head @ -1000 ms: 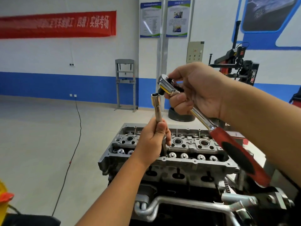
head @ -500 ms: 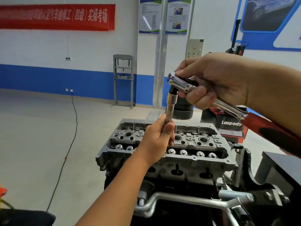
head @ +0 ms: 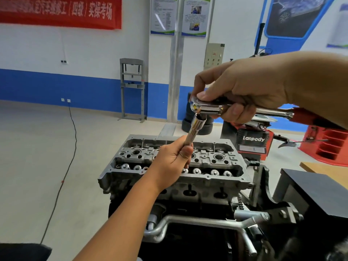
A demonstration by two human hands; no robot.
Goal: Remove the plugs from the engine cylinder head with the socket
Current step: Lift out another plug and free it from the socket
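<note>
The grey engine cylinder head (head: 211, 178) stands on a stand in the middle, with round plug wells along its top. My left hand (head: 172, 160) grips the lower end of a long chrome socket (head: 194, 128), which tilts up to the right above the head. My right hand (head: 243, 91) holds the chrome head of a ratchet wrench (head: 204, 106), thumb on top, with its red handle running off to the right. The ratchet's drive sits at the socket's upper end. The socket's lower tip is hidden behind my left hand.
A black box or table (head: 316, 193) stands at the right, with a wooden surface (head: 325, 169) behind it. A red Lanpody machine (head: 253, 144) and stacked tyres (head: 195, 123) are behind the engine. A black cable (head: 72, 129) runs across the floor at left. A metal pipe (head: 197, 222) crosses below the head.
The ratchet head has come down onto the socket's top end and now lies nearly level. My left hand with the socket has tilted slightly right. The camera has shifted.
</note>
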